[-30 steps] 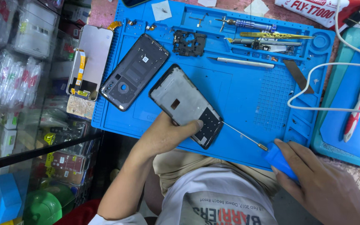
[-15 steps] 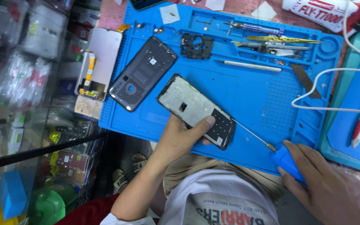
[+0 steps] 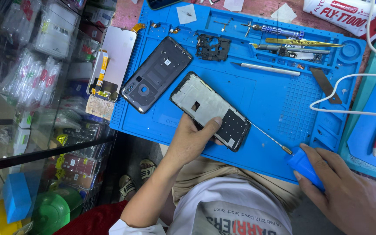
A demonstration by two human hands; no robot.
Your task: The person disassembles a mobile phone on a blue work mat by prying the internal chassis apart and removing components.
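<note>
Head view looks straight down on a bright blue silicone repair mat (image 3: 275, 100) spread over the bench. Near the mat's front edge lies a black phone frame with a silver metal inner plate (image 3: 209, 111), set at a slant. The left hand (image 3: 192, 139) presses on the frame's near edge, thumb laid across its lower dark part, fingers closed against it. The right hand (image 3: 349, 191) sits off the mat's front right corner, wrapped around the blue handle of a thin-shafted screwdriver (image 3: 303, 167), whose long metal shaft runs up across the mat to the frame's lower end. Just beyond the frame, toward the mat's left side, rests a dark grey phone back cover with a round camera ring (image 3: 155, 74). Off the mat's left edge lies a white phone screen with a yellow flex cable (image 3: 112, 63). A small black circuit shield (image 3: 213, 46) sits near the mat's far edge, and beside it in the far tray lie gold tweezers (image 3: 303, 42). A white cable (image 3: 349, 93) loops over the mat's right side.
</note>
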